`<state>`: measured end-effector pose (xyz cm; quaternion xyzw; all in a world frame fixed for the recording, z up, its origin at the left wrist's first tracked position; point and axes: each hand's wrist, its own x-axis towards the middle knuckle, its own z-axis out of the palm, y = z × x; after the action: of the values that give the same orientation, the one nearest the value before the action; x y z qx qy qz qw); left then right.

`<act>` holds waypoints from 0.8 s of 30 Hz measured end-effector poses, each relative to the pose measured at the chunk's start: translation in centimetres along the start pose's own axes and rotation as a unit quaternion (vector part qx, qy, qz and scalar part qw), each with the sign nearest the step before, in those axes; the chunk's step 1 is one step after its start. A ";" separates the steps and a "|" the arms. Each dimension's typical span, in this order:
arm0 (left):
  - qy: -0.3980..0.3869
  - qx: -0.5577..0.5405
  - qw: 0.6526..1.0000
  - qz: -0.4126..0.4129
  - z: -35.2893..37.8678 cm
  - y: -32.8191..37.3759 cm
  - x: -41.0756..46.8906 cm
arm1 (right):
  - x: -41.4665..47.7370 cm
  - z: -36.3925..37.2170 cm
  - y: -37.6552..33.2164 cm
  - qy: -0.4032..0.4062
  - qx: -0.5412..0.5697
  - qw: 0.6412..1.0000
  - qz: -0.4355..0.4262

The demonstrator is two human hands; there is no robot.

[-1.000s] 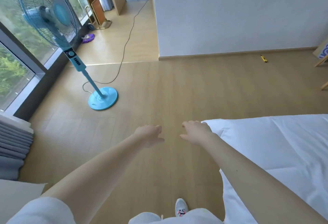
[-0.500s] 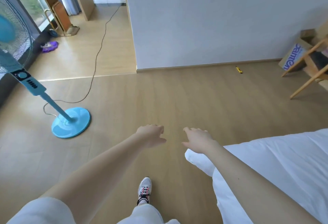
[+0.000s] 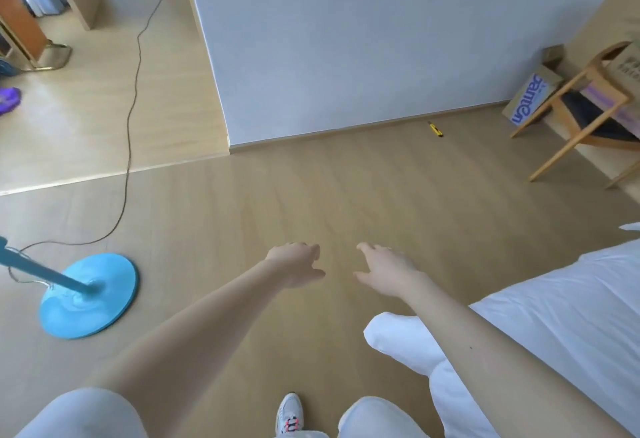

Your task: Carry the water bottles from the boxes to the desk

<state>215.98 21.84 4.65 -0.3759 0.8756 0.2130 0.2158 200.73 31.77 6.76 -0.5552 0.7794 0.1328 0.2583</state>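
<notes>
Left hand (image 3: 298,264) and right hand (image 3: 391,276) hold nothing, fingers relaxed and loosely spread above the floor (image 3: 346,195), cardboard box (image 3: 526,105) well ahead-right of them, beside the chair (image 3: 588,115).

floor (image 3: 346,195) – pale wood | wall (image 3: 346,39) – grey | wooden chair (image 3: 588,115) far right | white bed (image 3: 554,316) near right

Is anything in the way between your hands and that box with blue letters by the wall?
Mostly bare floor. A wooden chair stands close by the box, its leg crossing the box in this view. A small yellow cutter lies by the wall, away from the straight path.
</notes>
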 end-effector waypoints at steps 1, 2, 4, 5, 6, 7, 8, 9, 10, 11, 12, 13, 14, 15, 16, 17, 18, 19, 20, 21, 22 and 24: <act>-0.005 0.003 1.000 0.007 -0.4 0.1 1.0 | 0.7 -0.4 0.3 -0.002 -0.001 1.000 0.007; -0.008 0.005 1.000 0.013 -0.8 0.2 2.0 | 1.4 -0.9 0.7 -0.004 -0.001 1.000 0.014; -0.012 0.007 1.000 0.023 -1.8 0.5 4.3 | 3.1 -1.8 1.6 -0.008 0.002 1.000 0.022; -0.014 0.007 0.999 0.027 -2.3 0.7 5.4 | 4.1 -2.2 2.2 -0.007 0.004 1.000 0.023; -0.018 0.007 0.999 0.031 -2.8 1.0 6.5 | 5.1 -2.6 2.7 -0.007 0.005 1.000 0.025; -0.024 0.006 0.999 0.032 -3.4 1.3 7.6 | 6.2 -3.0 3.4 -0.007 0.006 1.000 0.027; -0.030 0.002 0.999 0.032 -4.0 1.6 8.8 | 7.3 -3.5 4.0 -0.008 0.008 1.000 0.028; -0.033 0.000 0.999 0.032 -4.8 1.9 10.0 | 8.5 -4.0 4.7 -0.007 0.010 1.000 0.028; -0.032 0.002 0.999 0.031 -5.7 2.3 11.2 | 9.8 -4.7 5.5 -0.003 0.015 1.000 0.028; -0.028 0.010 0.999 0.030 -6.8 2.7 12.6 | 11.0 -5.5 6.3 0.002 0.020 0.999 0.027; -0.024 0.021 0.999 0.030 -8.1 3.3 13.9 | 12.1 -6.4 7.2 0.005 0.026 0.999 0.027; -0.023 0.032 0.999 0.029 -9.4 3.9 15.1 | 13.1 -7.4 8.2 0.006 0.032 0.999 0.027; -0.023 0.044 0.998 0.029 -10.8 4.6 16.4 | 14.1 -8.4 9.3 0.009 0.038 0.999 0.026; -0.023 0.058 0.998 0.030 -12.2 5.3 17.7 | 15.1 -9.5 10.6 0.012 0.045 0.999 0.027; -0.021 0.070 0.997 0.033 -13.6 6.2 18.9 | 15.9 -10.6 11.8 0.016 0.052 0.998 0.029; -0.018 0.079 0.996 0.036 -14.9 7.1 20.2 | 16.7 -11.7 13.1 0.023 0.058 0.998 0.032; -0.015 0.083 0.996 0.040 -16.2 8.0 21.4 | 17.5 -12.8 14.5 0.032 0.064 0.997 0.037; -0.012 0.081 0.996 0.045 -17.2 9.0 22.6 | 18.2 -13.7 15.8 0.042 0.068 0.996 0.042; -0.011 0.076 0.996 0.051 -18.1 10.1 23.9 | 18.9 -14.5 17.2 0.052 0.073 0.995 0.049; -0.012 0.074 0.995 0.059 -18.8 11.2 25.1 | 19.5 -15.1 18.5 0.057 0.077 0.994 0.057; -0.014 0.077 0.995 0.068 -19.4 12.2 26.2 | 19.9 -15.5 19.7 0.059 0.083 0.993 0.065; -0.019 0.092 0.992 0.088 -20.1 14.2 28.3 | 20.5 -16.0 21.8 0.055 0.091 0.991 0.084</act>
<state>183.29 3.91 8.85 -0.2723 0.9167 0.1569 0.2467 171.17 15.18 7.03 -0.4680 0.8453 0.0523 0.2524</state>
